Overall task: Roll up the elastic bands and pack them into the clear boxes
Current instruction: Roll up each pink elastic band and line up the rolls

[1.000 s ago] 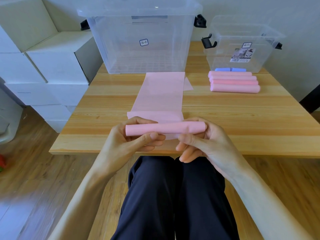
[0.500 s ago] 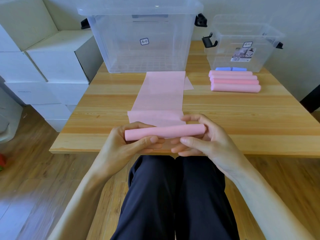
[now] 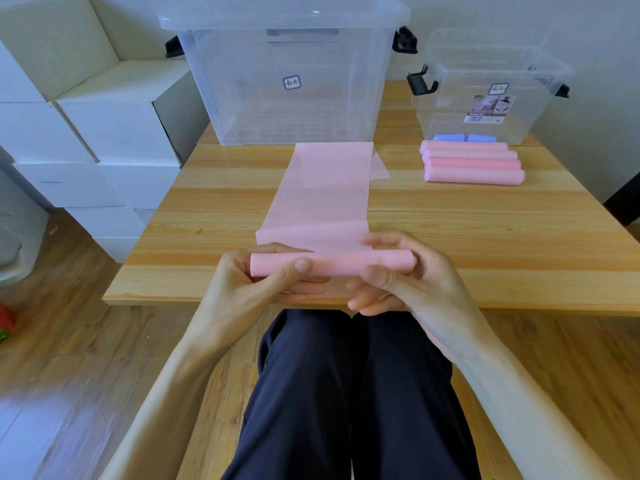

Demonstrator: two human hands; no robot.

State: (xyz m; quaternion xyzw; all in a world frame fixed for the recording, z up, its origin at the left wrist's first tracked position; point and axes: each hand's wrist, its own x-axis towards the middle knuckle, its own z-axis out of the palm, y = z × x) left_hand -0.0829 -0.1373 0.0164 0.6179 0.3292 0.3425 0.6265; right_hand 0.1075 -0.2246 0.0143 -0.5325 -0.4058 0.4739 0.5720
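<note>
Both hands pinch the pink elastic band roll (image 3: pixel 332 264) just above the counter (image 3: pixel 485 237) edge, left hand (image 3: pixel 256 289) and right hand (image 3: pixel 405 282) at opposite ends, probably for even winding, while unrolled band (image 3: pixel 329 188) trails beyond the grip toward the large clear box (image 3: pixel 287 81).

Soft, even daylight fills the scene, bright without harsh shadows. A pale sheen lies on the far part of the wooden table (image 3: pixel 485 216), and small glints sit on the lid of the big clear box (image 3: pixel 287 81). The wide lens bends straight lines near the edges, and the near floor on the left is smeared.
</note>
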